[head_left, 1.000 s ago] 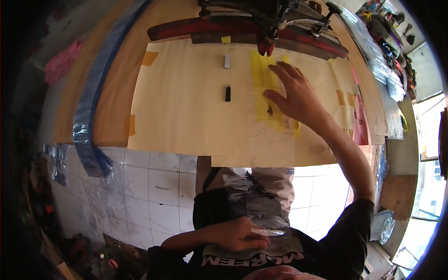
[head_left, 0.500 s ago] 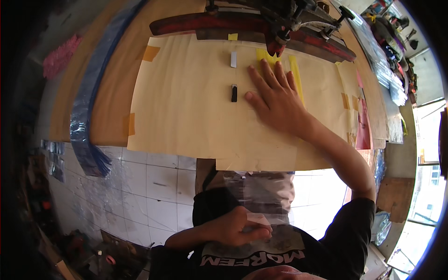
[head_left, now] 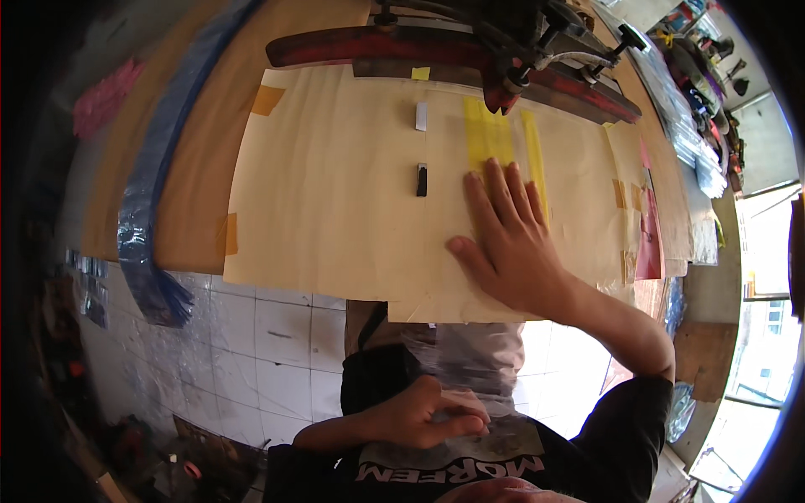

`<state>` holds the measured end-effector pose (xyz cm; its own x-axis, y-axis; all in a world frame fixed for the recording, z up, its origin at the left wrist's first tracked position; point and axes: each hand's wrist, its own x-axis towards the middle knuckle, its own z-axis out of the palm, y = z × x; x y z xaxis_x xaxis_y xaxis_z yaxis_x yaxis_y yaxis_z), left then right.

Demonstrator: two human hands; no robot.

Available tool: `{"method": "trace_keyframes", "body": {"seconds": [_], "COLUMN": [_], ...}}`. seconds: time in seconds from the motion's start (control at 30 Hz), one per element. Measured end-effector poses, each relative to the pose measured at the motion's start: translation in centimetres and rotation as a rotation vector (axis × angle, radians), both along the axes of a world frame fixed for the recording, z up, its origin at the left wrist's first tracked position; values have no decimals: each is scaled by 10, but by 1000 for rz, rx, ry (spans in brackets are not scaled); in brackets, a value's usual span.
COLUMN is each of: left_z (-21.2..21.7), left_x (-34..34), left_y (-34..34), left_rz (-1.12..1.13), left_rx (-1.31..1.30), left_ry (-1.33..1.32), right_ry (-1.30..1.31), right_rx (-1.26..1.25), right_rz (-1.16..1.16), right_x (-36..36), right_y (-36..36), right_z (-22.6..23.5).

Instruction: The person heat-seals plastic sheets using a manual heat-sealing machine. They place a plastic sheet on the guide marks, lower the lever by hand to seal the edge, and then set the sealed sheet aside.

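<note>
My right hand point(head_left: 524, 243) lies flat on a tan paper sheet point(head_left: 327, 193), its fingers stretched out and somewhat spread. Its fingertips rest on the near end of a wide yellow tape strip point(head_left: 488, 130), beside a narrower yellow strip point(head_left: 533, 151). To the left of this hand, a small white tab point(head_left: 421, 116) and a small black tab point(head_left: 421, 180) sit on the paper. Close to my body, my left hand point(head_left: 419, 412) is closed on thin clear plastic film point(head_left: 463, 401); how many pieces it holds I cannot tell.
A red bar clamp point(head_left: 377, 46) with black knobs spans the table's far side. Blue-tinted plastic sleeves point(head_left: 155, 193) drape over the left edge. Brown tape point(head_left: 267, 101) holds the paper's corner. More clear plastic point(head_left: 700, 142) lies at the right, and pink material point(head_left: 107, 96) at far left.
My right hand has slid toward me along the paper, away from the red clamp, uncovering more of the wide yellow strip. My left hand stays near my body with the plastic film.
</note>
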<state>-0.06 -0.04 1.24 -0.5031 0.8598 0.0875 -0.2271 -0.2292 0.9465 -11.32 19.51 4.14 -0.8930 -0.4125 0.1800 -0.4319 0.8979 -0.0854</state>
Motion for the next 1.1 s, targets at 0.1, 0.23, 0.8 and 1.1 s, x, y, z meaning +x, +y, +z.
{"method": "trace_keyframes", "body": {"seconds": [0.1, 0.23, 0.8, 1.1], "left_z": [6, 4, -2, 3], "left_x": [-4, -5, -18, -22], "left_y": [3, 6, -3, -1], "left_rz": [78, 236, 120, 119], "left_rx": [41, 60, 73, 72], "left_ry": [7, -21, -268, -253], "right_ry": [21, 43, 94, 97], "right_rx": [-38, -61, -107, -120], "right_rz": [8, 11, 1, 13], "right_x": [-28, -55, -78, -78], "right_y": [-1, -2, -11, -11], "right_z": [-6, -12, -14, -13]}}
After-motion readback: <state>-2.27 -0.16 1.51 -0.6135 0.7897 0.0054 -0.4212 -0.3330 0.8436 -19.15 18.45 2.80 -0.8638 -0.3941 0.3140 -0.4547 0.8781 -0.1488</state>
